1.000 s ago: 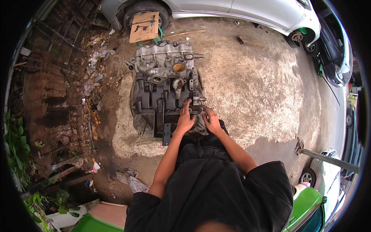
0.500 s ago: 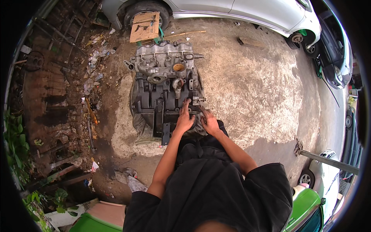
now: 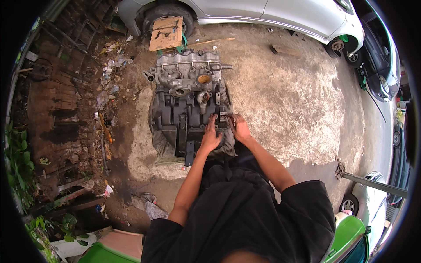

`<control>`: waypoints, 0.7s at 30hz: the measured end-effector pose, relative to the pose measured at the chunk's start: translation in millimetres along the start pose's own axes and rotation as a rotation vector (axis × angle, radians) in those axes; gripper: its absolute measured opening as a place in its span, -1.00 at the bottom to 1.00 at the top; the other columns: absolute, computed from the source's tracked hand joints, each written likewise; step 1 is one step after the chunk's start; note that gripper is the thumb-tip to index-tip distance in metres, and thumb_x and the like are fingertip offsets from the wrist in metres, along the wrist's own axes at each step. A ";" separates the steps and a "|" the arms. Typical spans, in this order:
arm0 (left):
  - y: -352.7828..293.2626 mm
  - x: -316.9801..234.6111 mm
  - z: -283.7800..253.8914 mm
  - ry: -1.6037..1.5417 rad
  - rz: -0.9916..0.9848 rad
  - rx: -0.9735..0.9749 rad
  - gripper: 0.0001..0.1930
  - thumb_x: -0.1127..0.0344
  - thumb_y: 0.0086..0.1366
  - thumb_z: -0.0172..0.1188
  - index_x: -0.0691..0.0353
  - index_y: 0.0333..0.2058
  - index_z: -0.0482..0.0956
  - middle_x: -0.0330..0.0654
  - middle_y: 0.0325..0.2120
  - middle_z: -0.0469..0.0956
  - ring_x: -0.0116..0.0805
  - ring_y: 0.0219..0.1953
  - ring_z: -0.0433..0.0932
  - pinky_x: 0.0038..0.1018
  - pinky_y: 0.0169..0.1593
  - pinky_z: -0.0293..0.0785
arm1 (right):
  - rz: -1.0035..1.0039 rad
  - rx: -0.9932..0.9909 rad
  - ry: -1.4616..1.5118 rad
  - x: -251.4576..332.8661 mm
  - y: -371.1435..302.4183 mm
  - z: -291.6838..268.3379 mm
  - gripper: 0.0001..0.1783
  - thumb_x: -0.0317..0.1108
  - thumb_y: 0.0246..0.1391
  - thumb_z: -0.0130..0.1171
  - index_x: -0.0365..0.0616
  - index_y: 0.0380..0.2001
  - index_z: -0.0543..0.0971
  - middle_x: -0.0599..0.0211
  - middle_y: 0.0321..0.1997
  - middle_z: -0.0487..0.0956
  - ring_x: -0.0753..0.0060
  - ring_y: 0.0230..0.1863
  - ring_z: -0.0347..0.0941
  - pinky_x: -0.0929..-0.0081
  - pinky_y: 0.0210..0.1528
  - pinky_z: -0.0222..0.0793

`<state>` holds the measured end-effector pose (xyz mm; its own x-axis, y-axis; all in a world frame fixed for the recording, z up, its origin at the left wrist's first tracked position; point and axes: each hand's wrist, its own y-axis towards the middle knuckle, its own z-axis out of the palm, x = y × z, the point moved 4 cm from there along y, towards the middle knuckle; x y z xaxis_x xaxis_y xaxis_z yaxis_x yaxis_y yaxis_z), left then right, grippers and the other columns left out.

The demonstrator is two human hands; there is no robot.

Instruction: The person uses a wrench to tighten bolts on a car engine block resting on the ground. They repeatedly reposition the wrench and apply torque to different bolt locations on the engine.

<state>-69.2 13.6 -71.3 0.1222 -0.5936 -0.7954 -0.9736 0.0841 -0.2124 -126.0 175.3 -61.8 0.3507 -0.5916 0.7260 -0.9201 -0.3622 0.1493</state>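
A car engine (image 3: 169, 109) rests on the ground in front of me, its dark block nearer and its silver head at the far end. My left hand (image 3: 211, 138) lies on the near right part of the block, fingers stretched forward and touching it. At the block's right edge, my right hand (image 3: 240, 128) has its fingers bent around the outer end of a small silver metal fitting (image 3: 223, 114). The fingertips partly cover that fitting. A round intake opening (image 3: 204, 79) and a rusty elbow pipe (image 3: 203, 97) sit beyond my hands.
Grey cloth (image 3: 164, 151) lies under the engine. Behind it, a wooden board (image 3: 166, 34) carrying small dark parts stands by a silver car (image 3: 245, 11). Litter (image 3: 107, 72) and scrap boards (image 3: 57, 118) lie left. A wood block (image 3: 285, 51) is at far right.
My right hand has moved forward and slightly right, from the block's near corner onto the silver fitting. My left hand stays on the block. The view has shifted slightly.
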 end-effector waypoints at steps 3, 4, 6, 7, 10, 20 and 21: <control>0.2 -0.1 -0.4 -0.008 0.007 -0.014 -0.07 0.45 0.22 0.19 0.04 0.45 -0.17 -0.01 0.48 -0.16 0.03 0.50 -0.18 -0.01 0.46 -0.11 | 0.216 0.049 -0.076 -13.2 38.6 6.1 -0.66 -0.25 0.31 0.00 -0.32 -0.03 0.46 -0.30 -0.27 0.56 -0.27 -0.14 0.51 -0.02 -0.11 0.47; 0.7 0.0 -0.8 -0.009 0.015 -0.019 -0.07 0.45 0.22 0.19 0.05 0.45 -0.17 0.00 0.47 -0.15 0.03 0.51 -0.18 -0.02 0.46 -0.12 | 0.272 0.078 -0.090 -18.7 50.4 8.1 -0.63 -0.22 0.34 -0.05 -0.34 -0.03 0.45 -0.35 -0.30 0.56 -0.30 -0.15 0.52 -0.04 -0.11 0.47; 1.6 1.6 0.1 -0.005 -0.004 -0.002 -0.08 0.45 0.21 0.19 0.06 0.45 -0.16 0.01 0.47 -0.14 0.02 0.51 -0.18 -0.03 0.47 -0.13 | 0.280 0.162 -0.138 -27.2 68.7 12.1 -0.58 -0.20 0.37 -0.16 -0.41 -0.16 0.50 -0.37 -0.30 0.58 -0.35 -0.20 0.54 -0.08 -0.14 0.48; 1.7 1.5 -0.2 -0.008 0.014 -0.010 -0.07 0.45 0.21 0.19 0.06 0.45 -0.16 0.02 0.47 -0.12 0.03 0.50 -0.17 -0.05 0.47 -0.13 | 0.265 0.190 -0.166 -30.0 74.2 14.1 -0.58 -0.21 0.37 -0.16 -0.42 -0.20 0.52 -0.37 -0.29 0.58 -0.35 -0.22 0.54 -0.08 -0.15 0.48; 1.9 2.0 -0.4 -0.029 0.042 -0.023 -0.07 0.45 0.21 0.19 0.08 0.45 -0.16 0.04 0.46 -0.09 0.04 0.50 -0.15 -0.08 0.47 -0.12 | 0.325 0.129 -0.220 -40.0 73.0 6.7 -0.56 -0.24 0.35 -0.18 -0.41 -0.32 0.55 -0.33 -0.31 0.59 -0.37 -0.26 0.55 -0.07 -0.19 0.50; 0.2 -0.5 -1.0 -0.019 0.011 -0.019 -0.06 0.44 0.22 0.21 0.03 0.45 -0.19 0.02 0.46 -0.10 0.04 0.50 -0.14 -0.10 0.47 -0.09 | 0.353 -0.026 0.251 -48.5 6.1 -18.0 -0.80 -0.38 0.22 0.20 -0.33 -0.21 0.60 0.19 -0.44 0.68 0.40 -0.43 0.65 0.43 -0.34 0.55; 0.3 0.0 -0.7 -0.006 0.005 -0.008 -0.06 0.44 0.22 0.21 0.02 0.45 -0.19 0.02 0.46 -0.11 0.04 0.50 -0.14 -0.09 0.47 -0.09 | 0.365 -0.063 0.393 -47.1 -1.3 -12.0 -0.82 -0.41 0.23 0.19 -0.34 -0.20 0.60 0.21 -0.41 0.68 0.41 -0.41 0.65 0.45 -0.33 0.55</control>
<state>-69.6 13.1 -71.0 0.1188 -0.5883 -0.7999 -0.9757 0.0804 -0.2040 -143.4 212.2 -88.1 -0.0745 -0.3527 0.9328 -0.9829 -0.1322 -0.1285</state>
